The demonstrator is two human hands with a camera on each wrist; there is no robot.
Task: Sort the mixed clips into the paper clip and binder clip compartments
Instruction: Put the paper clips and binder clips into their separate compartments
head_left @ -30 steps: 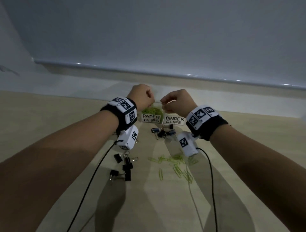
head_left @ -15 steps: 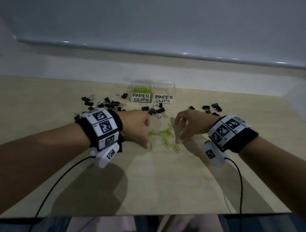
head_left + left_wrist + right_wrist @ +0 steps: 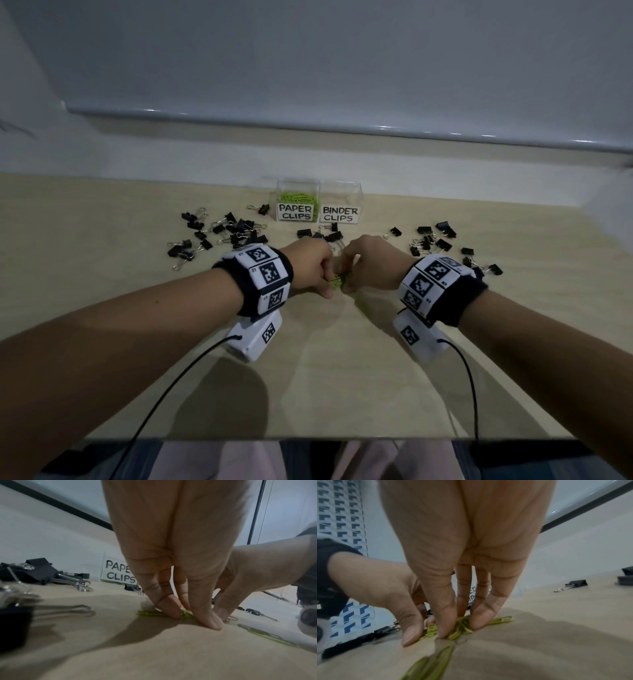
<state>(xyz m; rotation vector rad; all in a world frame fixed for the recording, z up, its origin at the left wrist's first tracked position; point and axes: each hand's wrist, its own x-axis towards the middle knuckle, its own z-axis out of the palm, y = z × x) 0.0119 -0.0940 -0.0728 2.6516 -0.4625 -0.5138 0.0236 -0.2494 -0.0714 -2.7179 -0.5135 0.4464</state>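
Two hands meet over the middle of the wooden table (image 3: 102,219), and the scene reads from the left as follows. Farthest left lies a loose scatter of black binder clips (image 3: 219,233), well apart from the hands. Next comes the left hand (image 3: 310,265), fingers bent down onto the tabletop, thumb and fingertips (image 3: 169,607) closing on a small bunch of green paper clips (image 3: 337,281); the left wrist view shows those tips pressing the green wire against the wood. Behind the hands, at the far edge of the table, stands a clear two-part box: its left compartment (image 3: 297,200), labelled PAPER CLIPS, already holds a heap of green clips, while its right compartment (image 3: 340,202), labelled BINDER CLIPS, looks see-through, and its contents cannot be made out. A few more black clips (image 3: 323,234) lie just in front of the box. The right hand (image 3: 371,265) faces the left one, its fingertips (image 3: 446,630) curled down and pinching the same green bunch, with several clips splaying out from under them. One green clip (image 3: 502,620) pokes out to the right of those fingers, and others lie blurred nearer the camera. Farthest right sits another scatter of black binder clips (image 3: 442,240).
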